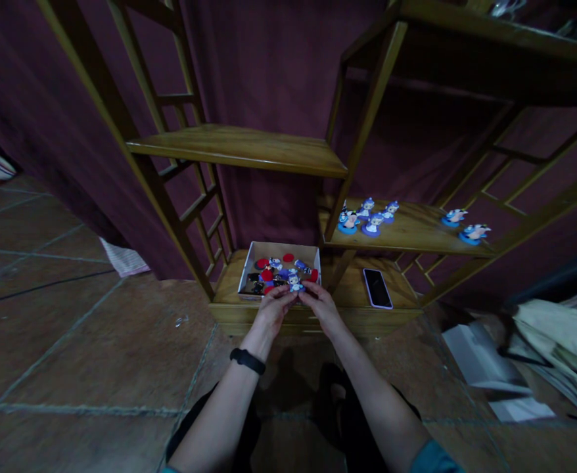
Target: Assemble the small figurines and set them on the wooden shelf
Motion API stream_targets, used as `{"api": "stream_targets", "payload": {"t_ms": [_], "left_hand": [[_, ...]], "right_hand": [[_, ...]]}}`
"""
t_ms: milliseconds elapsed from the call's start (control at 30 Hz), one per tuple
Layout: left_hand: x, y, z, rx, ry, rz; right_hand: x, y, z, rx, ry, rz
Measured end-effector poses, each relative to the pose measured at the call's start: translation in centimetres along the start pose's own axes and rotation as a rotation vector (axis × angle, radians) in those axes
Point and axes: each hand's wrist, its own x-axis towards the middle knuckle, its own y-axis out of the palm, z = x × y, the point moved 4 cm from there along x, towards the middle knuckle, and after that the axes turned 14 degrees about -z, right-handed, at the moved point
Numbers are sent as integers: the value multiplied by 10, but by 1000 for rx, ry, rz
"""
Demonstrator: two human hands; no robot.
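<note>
Between the fingertips of both hands is a small purple-and-white figurine [295, 282], upright over the near edge of an open box. My left hand [275, 307] pinches it from the left, and my right hand [321, 304] from the right. The white-edged cardboard box [247, 264] stands on the low shelf just beyond the fingers. Several more figurines lie jumbled inside it, some with red bases [288, 257], others purple or black. The held figurine's base is partly hidden by the fingers.
On the right-hand shelf [411, 226] stand several purple figurines [372, 224] and blue-based figurines [474, 234]. A phone [378, 288] lies on the lower shelf right of the box. An upper shelf board [239, 146] and wooden posts frame the space. Bags [559, 341] sit on the floor at right.
</note>
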Motion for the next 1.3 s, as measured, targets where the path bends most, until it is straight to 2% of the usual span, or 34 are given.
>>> {"api": "stream_targets", "payload": {"t_ms": [533,867,1100,1300], "left_hand": [[0,2,0,24,20,29],[-1,2,0,40,101,34],[0,3,-2,103,151,18],[3,1,-2,150,253,42]], "right_hand": [[-6,3,1,47,85,7],[-7,1,-3,72,137,29],[-8,3,3,136,122,31],[-7,2,3,147,135,18]]}}
